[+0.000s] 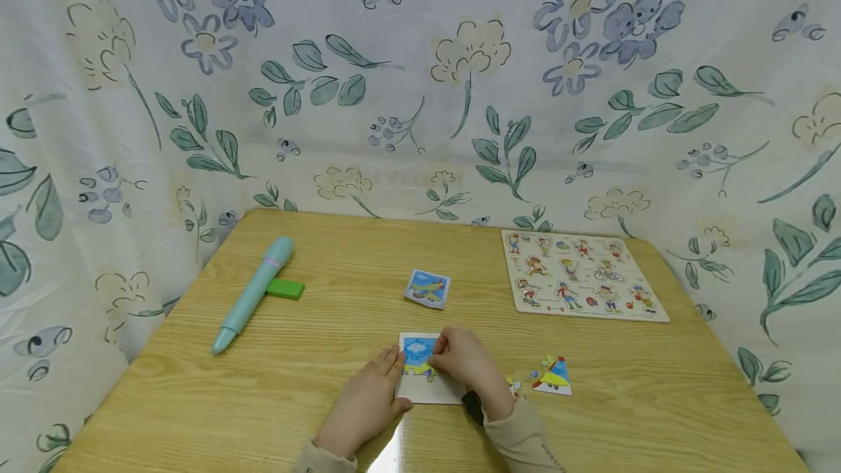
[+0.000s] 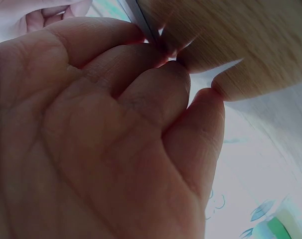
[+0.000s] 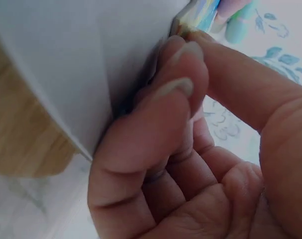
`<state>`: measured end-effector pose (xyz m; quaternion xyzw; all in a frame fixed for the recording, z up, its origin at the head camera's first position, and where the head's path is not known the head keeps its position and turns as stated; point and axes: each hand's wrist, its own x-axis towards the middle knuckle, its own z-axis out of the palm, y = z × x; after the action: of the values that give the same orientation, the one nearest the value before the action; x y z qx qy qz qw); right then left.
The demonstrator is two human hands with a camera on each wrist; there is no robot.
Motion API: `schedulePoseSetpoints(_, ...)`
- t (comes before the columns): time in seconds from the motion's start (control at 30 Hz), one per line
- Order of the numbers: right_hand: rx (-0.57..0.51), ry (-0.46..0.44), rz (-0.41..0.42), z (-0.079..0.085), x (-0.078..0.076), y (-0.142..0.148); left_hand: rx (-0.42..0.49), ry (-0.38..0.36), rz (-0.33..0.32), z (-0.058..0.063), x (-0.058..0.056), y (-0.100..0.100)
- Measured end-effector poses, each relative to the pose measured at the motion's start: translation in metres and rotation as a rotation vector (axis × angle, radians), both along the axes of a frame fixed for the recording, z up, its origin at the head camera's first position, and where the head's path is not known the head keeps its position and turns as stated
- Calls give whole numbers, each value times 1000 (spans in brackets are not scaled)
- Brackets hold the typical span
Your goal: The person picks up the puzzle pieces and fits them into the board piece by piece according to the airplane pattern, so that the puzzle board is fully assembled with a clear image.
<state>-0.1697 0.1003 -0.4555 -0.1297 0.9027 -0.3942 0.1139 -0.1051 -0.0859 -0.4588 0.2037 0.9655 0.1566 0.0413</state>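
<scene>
A small white puzzle board [image 1: 430,390] lies in front of me, its upper part covered by joined pieces with blue sky and a cloud [image 1: 417,346]. My left hand [image 1: 368,401] rests along the board's left edge with fingers extended. Over the board's right side, my right hand [image 1: 465,362] pinches a small puzzle piece [image 1: 430,371] between thumb and fingers at the lower edge of the joined pieces. In the right wrist view the fingertips [image 3: 183,52] sit close against the white board [image 3: 66,59]. Loose puzzle pieces [image 1: 555,377] lie right of that hand, some partly hidden by the wrist.
A picture card [image 1: 427,289] with an airplane lies beyond the puzzle. At back right is a larger board [image 1: 548,287] with sports figures. To the left, a teal pen-shaped object [image 1: 252,296] lies against a green block [image 1: 286,289]. A floral curtain [image 1: 420,115] hangs behind the table.
</scene>
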Motion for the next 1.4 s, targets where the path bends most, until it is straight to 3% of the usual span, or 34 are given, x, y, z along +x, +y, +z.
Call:
schedulePoseSetpoints(0.27, -55, -9, -21, 1, 0, 21, 11, -10, 3, -3, 1, 2)
schedulePoseSetpoints(0.53, -16, -17, -159, 11, -1, 85, 12, -5, 10, -3, 0, 2)
schedulePoseSetpoints(0.87, 63, 11, -306, 7, 21, 160, 17, -16, 5, 0, 0, 2)
schedulePoseSetpoints(1.07, 92, -10, -290, 3, 28, 179, 17, -26, 14, -2, -1, 1)
schedulePoseSetpoints(1.4, 99, -35, -251, 3, 24, 176, 30, -26, 9, -5, -3, 2)
